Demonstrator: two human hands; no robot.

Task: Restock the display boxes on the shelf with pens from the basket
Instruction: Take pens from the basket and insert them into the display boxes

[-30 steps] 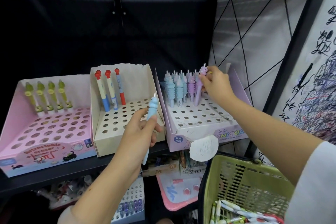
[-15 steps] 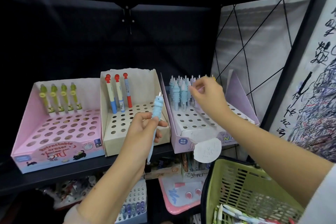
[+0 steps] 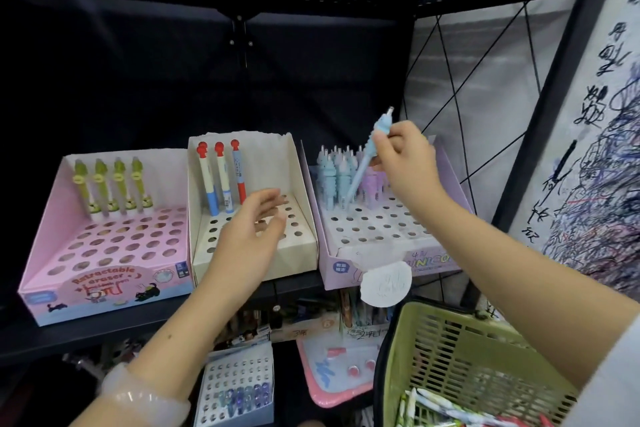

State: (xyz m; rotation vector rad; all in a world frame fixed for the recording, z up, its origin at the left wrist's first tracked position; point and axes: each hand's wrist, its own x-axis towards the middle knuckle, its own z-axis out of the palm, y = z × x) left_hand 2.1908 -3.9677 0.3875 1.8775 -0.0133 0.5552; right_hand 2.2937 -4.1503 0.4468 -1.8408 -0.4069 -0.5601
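Nearest us, the green basket (image 3: 460, 367) holds loose pens at lower right. Our left hand (image 3: 247, 239) hovers relaxed and empty before the cream box (image 3: 301, 246), while our right hand (image 3: 405, 163) pinches a blue pen (image 3: 369, 156), tilted over the purple unicorn box (image 3: 450, 180). We should straighten it and lower its tip into a free hole beside the standing pens (image 3: 337, 177).
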